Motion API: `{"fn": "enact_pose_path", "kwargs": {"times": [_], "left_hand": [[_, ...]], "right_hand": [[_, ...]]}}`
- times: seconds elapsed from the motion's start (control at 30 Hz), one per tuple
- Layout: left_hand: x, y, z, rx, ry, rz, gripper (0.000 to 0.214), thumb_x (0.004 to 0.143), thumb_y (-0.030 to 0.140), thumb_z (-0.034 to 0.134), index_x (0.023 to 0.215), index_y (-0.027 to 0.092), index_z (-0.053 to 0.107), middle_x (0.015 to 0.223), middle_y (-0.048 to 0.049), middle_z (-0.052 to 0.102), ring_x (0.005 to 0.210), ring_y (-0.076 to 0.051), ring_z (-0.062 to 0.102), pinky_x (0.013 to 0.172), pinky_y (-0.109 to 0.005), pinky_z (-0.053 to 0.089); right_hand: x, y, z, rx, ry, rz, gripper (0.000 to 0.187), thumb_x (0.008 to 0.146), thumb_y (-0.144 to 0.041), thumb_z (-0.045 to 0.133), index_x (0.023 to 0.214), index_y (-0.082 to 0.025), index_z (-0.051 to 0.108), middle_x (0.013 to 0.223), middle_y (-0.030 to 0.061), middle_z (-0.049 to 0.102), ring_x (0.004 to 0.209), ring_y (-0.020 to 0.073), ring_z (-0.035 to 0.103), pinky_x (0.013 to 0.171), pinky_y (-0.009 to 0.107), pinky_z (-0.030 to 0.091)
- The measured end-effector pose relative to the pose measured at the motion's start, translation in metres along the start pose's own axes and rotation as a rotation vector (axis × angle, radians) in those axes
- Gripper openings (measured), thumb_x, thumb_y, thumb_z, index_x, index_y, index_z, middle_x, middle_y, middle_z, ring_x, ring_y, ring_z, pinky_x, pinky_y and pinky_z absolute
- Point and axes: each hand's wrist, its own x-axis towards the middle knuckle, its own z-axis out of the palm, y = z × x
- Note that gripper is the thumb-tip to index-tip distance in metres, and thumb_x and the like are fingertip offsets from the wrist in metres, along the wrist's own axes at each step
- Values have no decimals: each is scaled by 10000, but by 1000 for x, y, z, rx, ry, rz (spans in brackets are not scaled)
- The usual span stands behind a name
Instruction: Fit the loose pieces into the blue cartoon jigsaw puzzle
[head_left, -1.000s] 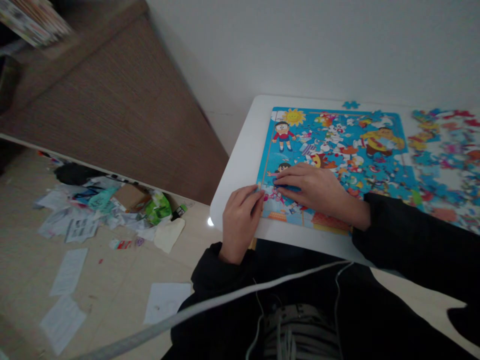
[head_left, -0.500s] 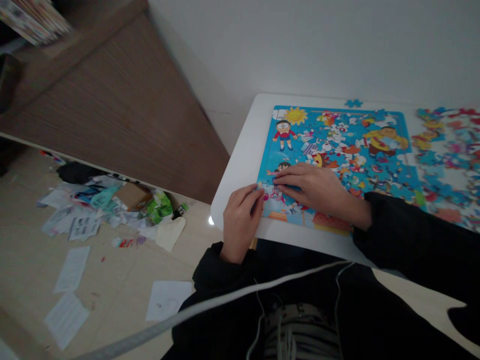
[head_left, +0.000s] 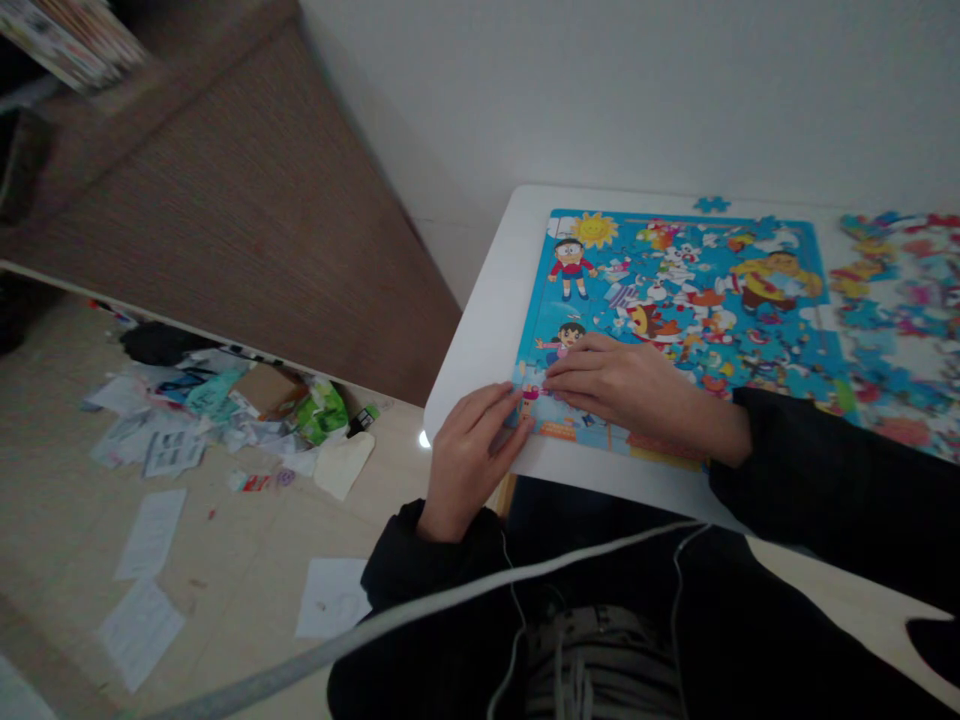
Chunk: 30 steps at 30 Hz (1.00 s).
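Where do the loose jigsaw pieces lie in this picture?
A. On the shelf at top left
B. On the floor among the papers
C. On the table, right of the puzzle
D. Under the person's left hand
C: the loose jigsaw pieces are spread on the white table, beside the right edge of the cartoon jigsaw puzzle.
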Motion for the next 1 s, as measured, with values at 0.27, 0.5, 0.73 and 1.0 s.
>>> {"fn": "enact_pose_path", "kwargs": {"times": [0.27,0.5,0.73,1.0], "left_hand": [[-2,-4,-1,-2,-51,50,284,817,277,606,1071,152,599,1112,-94,624,1029,-187,580,891,-380,513],[-3,-5,-1,3,-57,50,280,824,283,595,1079,168,599,1118,-88,620,1034,-188,576,891,-389,512],[0,-2,-3,38,-94,156,353,835,292,578,1163,169,542,1191,-106,590,1157,-227,509,928,-442,482],[2,2,-3,101,-156,221,389,830,335,577,1164,140,537,1165,-119,611,1138,-258,530,922,-473,479]], "right_hand": [[-1,-3,-4,100,-48,6,289,910,-235,401,982,-167,672,996,22,686,933,179,554,796,312,457],[-16,13,-20,147,57,155,279,896,-271,429,1036,-195,657,969,42,683,879,156,601,754,279,460],[-43,9,-30,43,-133,182,291,869,-405,458,984,-236,665,929,36,657,861,187,594,695,305,462],[-47,5,-23,-28,-172,195,279,867,-368,480,1041,-233,652,975,52,647,885,200,595,655,297,464]]}}
